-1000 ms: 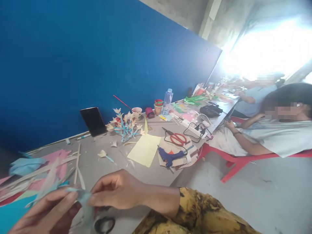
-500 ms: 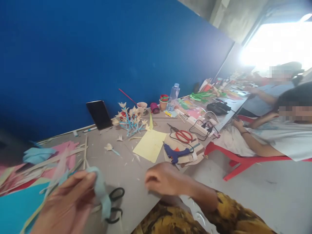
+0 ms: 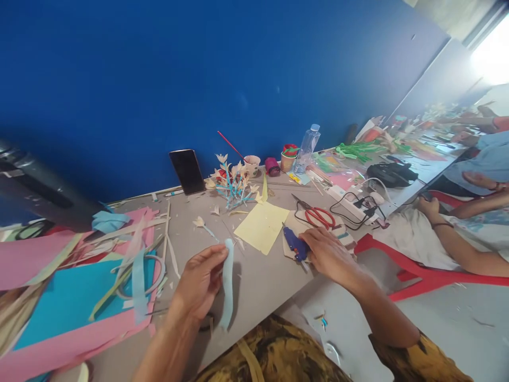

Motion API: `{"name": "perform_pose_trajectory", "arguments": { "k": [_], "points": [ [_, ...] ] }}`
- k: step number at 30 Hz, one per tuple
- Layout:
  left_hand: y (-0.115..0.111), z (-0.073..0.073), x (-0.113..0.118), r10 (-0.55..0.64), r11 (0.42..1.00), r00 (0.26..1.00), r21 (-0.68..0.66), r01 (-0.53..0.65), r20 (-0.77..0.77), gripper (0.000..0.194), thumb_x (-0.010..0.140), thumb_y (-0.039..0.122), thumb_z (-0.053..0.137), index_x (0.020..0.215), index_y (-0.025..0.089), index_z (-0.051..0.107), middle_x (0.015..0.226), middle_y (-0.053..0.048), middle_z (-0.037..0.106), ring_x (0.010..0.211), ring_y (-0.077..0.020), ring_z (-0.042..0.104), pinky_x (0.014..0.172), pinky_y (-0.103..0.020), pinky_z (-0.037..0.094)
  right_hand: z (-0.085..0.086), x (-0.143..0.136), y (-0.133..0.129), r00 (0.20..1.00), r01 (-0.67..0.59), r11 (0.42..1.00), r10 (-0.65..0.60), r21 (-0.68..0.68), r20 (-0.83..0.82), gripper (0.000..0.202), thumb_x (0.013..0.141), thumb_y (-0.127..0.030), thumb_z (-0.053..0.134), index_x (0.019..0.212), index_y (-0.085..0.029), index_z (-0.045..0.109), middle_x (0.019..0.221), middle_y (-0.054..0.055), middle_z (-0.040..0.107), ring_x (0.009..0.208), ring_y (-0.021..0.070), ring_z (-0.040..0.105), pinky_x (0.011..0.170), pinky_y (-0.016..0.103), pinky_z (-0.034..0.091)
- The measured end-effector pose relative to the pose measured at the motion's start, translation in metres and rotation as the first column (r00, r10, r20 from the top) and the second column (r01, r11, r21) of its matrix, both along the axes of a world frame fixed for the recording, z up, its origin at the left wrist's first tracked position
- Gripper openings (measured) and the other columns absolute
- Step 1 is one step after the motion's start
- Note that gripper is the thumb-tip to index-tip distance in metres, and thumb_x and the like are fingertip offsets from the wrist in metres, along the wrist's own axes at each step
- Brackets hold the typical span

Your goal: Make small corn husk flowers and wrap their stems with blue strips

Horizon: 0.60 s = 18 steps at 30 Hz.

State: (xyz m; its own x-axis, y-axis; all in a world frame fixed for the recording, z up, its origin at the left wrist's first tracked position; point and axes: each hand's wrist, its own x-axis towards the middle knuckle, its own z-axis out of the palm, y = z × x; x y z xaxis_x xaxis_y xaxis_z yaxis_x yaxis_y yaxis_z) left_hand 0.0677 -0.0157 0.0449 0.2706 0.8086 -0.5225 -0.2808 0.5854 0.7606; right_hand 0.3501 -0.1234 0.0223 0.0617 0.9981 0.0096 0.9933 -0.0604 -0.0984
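My left hand (image 3: 202, 276) pinches the top of a light blue paper strip (image 3: 227, 292), which hangs down over the table's front part. My right hand (image 3: 328, 252) is closed over the rear of a blue glue gun (image 3: 295, 243) lying on a piece of cardboard; the fingertips are partly hidden. A yellow sheet (image 3: 262, 227) lies between the hands, further back. Left of it rests a single pale flower with a blue stem (image 3: 202, 225). Behind stands a bunch of pale flowers on blue stems (image 3: 234, 188).
Red-handled scissors (image 3: 320, 216) and a power strip (image 3: 350, 204) with cables lie at the right. A phone (image 3: 186, 172) leans on the blue wall. Coloured paper (image 3: 59, 297) and tape cover the left. Other people sit at the right.
My right hand has moved right and forward onto the glue gun. My left hand, with the blue strip, has moved right and away from the dark scissors handles. The view has turned left.
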Motion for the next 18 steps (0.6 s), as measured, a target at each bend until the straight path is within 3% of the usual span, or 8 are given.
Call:
{"name": "perform_pose_trajectory", "arguments": {
  "k": [5,10,14,18],
  "points": [
    [0.001,-0.008,0.010,-0.026,1.000,0.999,0.017,0.025,0.027,0.028,0.051,0.015,0.088,0.076,0.011,0.074,0.063,-0.003,0.071,0.048,-0.0095,0.060,0.046,-0.018,0.047,-0.011,0.015,0.006,0.999,-0.039,0.999,0.039,-0.002,0.006,0.052,0.073,-0.005,0.055,0.123,-0.017,0.065,0.126,0.014,0.061,0.120,0.0311,0.050,0.103,0.043,0.039],
    [0.004,-0.017,0.012,-0.039,0.999,0.999,0.028,0.039,0.024,0.030,0.050,0.018,0.089,0.075,0.011,0.073,0.061,-0.002,0.069,0.048,-0.0105,0.059,0.045,-0.020,0.047,-0.020,0.034,0.008,0.973,-0.091,0.993,0.103,0.069,-0.206,0.053,0.070,-0.008,0.053,0.121,-0.016,0.065,0.137,0.015,0.056,0.125,0.0294,0.053,0.107,0.045,0.042],
    [0.005,-0.021,0.015,-0.041,0.998,0.999,0.053,0.040,0.022,0.031,0.050,0.022,0.089,0.071,0.013,0.068,0.060,0.001,0.066,0.049,-0.0098,0.059,0.047,-0.020,0.048,-0.016,0.043,0.008,0.881,-0.010,0.988,0.083,0.157,-0.467,0.048,0.073,-0.013,0.053,0.119,-0.017,0.063,0.129,0.015,0.063,0.117,0.0282,0.061,0.101,0.044,0.048],
    [0.005,-0.020,0.017,-0.059,0.997,0.998,0.060,0.057,0.030,0.032,0.051,0.025,0.088,0.070,0.014,0.065,0.061,0.001,0.065,0.053,-0.0103,0.060,0.049,-0.020,0.048,0.000,0.044,0.008,0.759,0.054,0.976,0.096,0.209,-0.644,0.040,0.080,-0.025,0.058,0.119,-0.017,0.062,0.122,0.014,0.066,0.109,0.0273,0.064,0.096,0.039,0.051]
  ]
}}
